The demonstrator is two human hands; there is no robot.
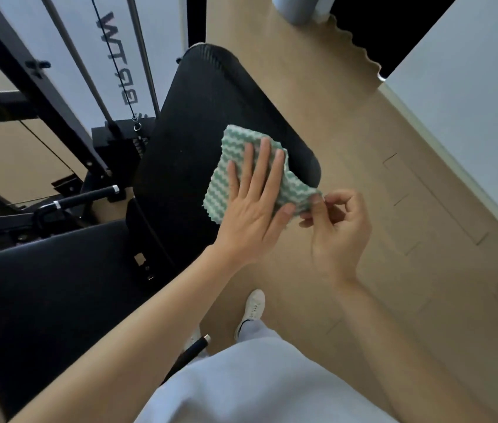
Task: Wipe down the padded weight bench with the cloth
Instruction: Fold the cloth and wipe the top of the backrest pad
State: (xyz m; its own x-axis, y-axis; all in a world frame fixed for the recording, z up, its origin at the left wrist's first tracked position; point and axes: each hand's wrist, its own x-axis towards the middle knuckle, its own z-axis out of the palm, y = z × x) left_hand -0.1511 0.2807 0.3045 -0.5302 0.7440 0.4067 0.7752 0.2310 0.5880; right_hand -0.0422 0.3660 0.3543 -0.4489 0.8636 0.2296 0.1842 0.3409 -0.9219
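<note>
A black padded counter (199,117) of a weight bench stretches away above a tan floor (363,141). A green-and-white wavy-striped cloth (235,141) lies on its near right corner, drooping over the edge. The left hand (253,206) presses it flat with straight fingers, and the right hand (337,227) pinches the drooping corner.

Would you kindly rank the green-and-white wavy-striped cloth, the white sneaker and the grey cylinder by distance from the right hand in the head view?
1. Green-and-white wavy-striped cloth: pinched by the right hand.
2. White sneaker: on the floor, below-left.
3. Grey cylinder: far floor, top edge.
</note>
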